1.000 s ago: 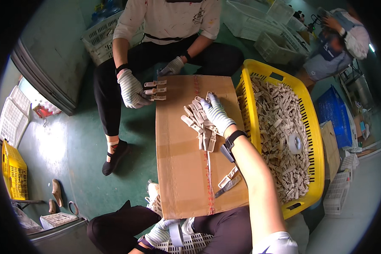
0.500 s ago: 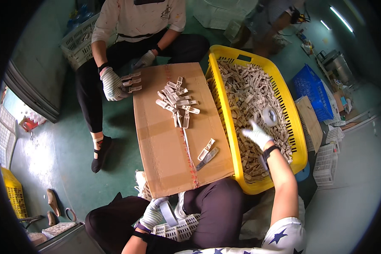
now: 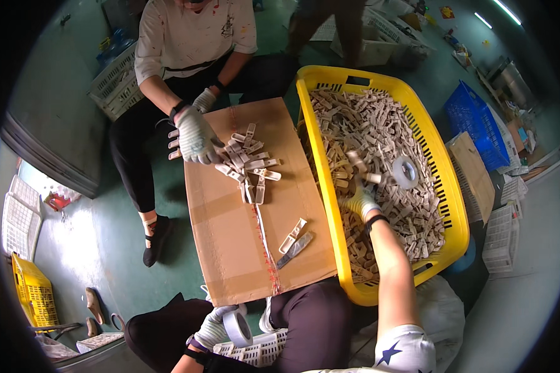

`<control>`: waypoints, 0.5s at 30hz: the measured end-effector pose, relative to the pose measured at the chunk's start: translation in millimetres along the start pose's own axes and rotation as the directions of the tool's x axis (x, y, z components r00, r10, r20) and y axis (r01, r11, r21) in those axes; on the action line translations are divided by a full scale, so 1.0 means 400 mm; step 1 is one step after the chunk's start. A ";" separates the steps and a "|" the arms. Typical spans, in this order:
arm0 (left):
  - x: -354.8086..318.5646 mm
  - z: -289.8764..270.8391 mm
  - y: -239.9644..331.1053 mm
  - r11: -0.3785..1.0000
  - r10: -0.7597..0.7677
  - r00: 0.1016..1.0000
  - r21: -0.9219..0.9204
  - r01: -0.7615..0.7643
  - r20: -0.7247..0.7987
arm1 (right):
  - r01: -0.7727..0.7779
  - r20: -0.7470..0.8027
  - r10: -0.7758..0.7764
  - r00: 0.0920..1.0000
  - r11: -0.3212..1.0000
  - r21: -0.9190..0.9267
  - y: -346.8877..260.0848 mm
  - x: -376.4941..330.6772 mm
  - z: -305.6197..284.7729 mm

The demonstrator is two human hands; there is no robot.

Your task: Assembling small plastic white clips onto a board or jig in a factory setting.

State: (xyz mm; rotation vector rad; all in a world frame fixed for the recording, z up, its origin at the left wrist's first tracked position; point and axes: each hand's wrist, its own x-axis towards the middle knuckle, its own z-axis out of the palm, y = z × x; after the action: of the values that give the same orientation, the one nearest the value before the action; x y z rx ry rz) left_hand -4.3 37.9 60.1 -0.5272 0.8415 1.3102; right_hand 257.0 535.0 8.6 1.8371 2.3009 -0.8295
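Observation:
My left hand, in a striped glove, is closed on a roll of tape at the cardboard's near edge. My right hand, also gloved, reaches into the yellow basket, full of beige plastic clips. Blurred clips show at its fingertips, which are partly hidden; they seem to be held. Another clear roll of tape lies on the heap. On the cardboard box rest a pile of clips, a single clip and a grey-handled knife.
Across the box sits a co-worker, whose gloved hand is over the clip pile. A white crate stands below my left hand. To the right are a blue crate and a brown board; another yellow basket is far left.
My right hand has moved left and down among the clips, and blurred clips now show at its fingers. The co-worker's hand has moved over the pile. The whole view has shifted slightly.

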 end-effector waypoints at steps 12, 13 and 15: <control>-0.003 0.008 0.005 1.000 -0.002 1.000 0.008 0.003 -0.019 | 0.105 0.196 -0.100 0.976 0.994 -0.013 0.004 -0.084 0.109; 0.000 -0.004 0.002 1.000 0.014 0.999 0.010 -0.014 -0.041 | 0.125 0.168 -0.110 0.980 0.989 -0.081 0.003 -0.101 0.118; -0.003 -0.020 0.001 1.000 0.027 0.999 0.003 -0.027 -0.044 | 0.115 0.226 -0.095 0.969 0.990 -0.078 0.000 -0.090 0.134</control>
State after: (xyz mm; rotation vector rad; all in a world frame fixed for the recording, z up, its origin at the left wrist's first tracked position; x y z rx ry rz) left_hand -6.6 31.3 56.1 -0.5456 0.8894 1.3263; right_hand 252.9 479.0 -23.0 1.5127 2.2689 -0.8794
